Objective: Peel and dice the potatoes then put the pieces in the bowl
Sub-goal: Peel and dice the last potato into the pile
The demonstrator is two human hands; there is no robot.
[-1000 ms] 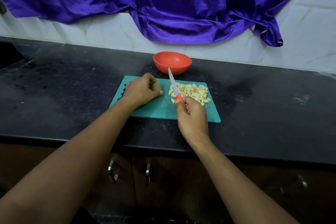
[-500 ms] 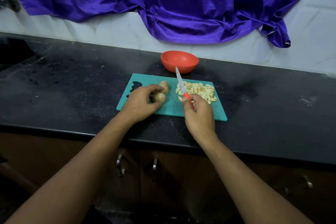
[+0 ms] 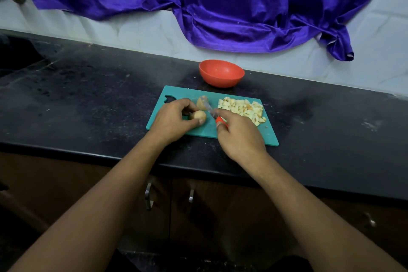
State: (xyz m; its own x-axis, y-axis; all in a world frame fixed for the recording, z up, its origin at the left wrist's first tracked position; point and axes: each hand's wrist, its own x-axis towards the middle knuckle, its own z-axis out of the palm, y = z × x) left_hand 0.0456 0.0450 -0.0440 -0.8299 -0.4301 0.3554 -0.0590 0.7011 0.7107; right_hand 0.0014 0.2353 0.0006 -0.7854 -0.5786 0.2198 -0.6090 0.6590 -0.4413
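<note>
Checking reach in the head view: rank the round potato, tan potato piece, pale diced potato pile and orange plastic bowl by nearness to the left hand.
1. Round potato, gripped by the left hand.
2. Tan potato piece, just beyond its fingers.
3. Pale diced potato pile, on the teal board's right side.
4. Orange plastic bowl, behind the board.

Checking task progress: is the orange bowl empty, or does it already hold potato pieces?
Empty: the orange bowl shows only bare inner wall, and the diced potato pile lies on the teal cutting board.
</note>
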